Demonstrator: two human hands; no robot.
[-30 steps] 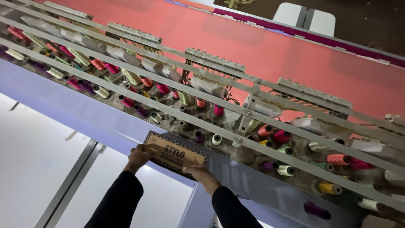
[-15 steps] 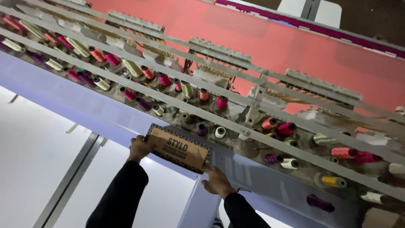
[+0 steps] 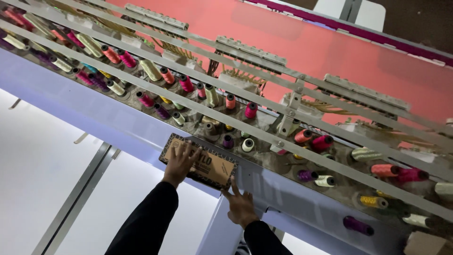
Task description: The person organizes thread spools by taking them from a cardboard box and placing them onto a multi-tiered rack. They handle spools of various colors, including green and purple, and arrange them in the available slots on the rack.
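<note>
Two hands are raised against the edge of a long embroidery machine. The left hand is laid flat, fingers spread wide, on a brown cardboard box that is pressed against the machine's front rail. The right hand is spread just below the box's right end, its fingers touching the rail; nothing is gripped by it. Just beyond the hands, thread spools are ranged on the rack, with pink fabric farther off. The box is judged likely to slip down if the flat palm's pressure is eased, since no fingers are closed around it.
</note>
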